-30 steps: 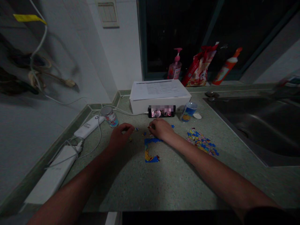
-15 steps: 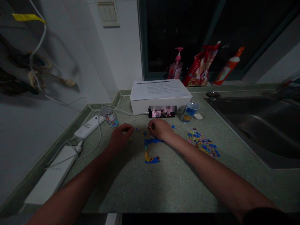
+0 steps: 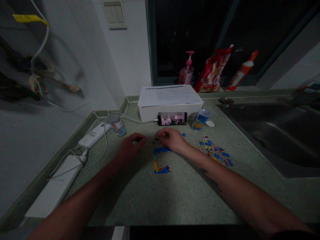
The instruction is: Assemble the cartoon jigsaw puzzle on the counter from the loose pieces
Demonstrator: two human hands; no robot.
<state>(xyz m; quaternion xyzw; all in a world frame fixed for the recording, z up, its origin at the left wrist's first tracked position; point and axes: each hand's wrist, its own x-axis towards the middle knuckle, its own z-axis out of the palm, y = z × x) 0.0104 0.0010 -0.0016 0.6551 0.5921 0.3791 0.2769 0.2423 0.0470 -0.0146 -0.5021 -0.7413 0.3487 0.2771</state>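
Observation:
My left hand (image 3: 132,144) is closed in a pinch, and a small puzzle piece shows at its fingertips. Across from it, my right hand (image 3: 170,138) pinches a dark reddish puzzle piece (image 3: 156,138) between thumb and finger. Below the hands lies a partly joined jigsaw puzzle (image 3: 156,165), a blue and yellow C-shaped strip whose upper end is partly hidden by my right hand. A heap of loose puzzle pieces (image 3: 216,152) lies to the right of my right forearm. One blue piece (image 3: 183,135) sits alone behind my right wrist.
A phone (image 3: 172,119) leans against a white box (image 3: 147,112) with papers on top. Beside it stand a blue can (image 3: 201,119) and its lid (image 3: 210,124). A jar (image 3: 117,124), power strip (image 3: 56,188) and cables are at left; a sink (image 3: 270,133) is at right.
My left hand has moved slightly right, its fingertips now at the small piece that lay just beyond them. My right hand has shifted a little, still pinching its piece.

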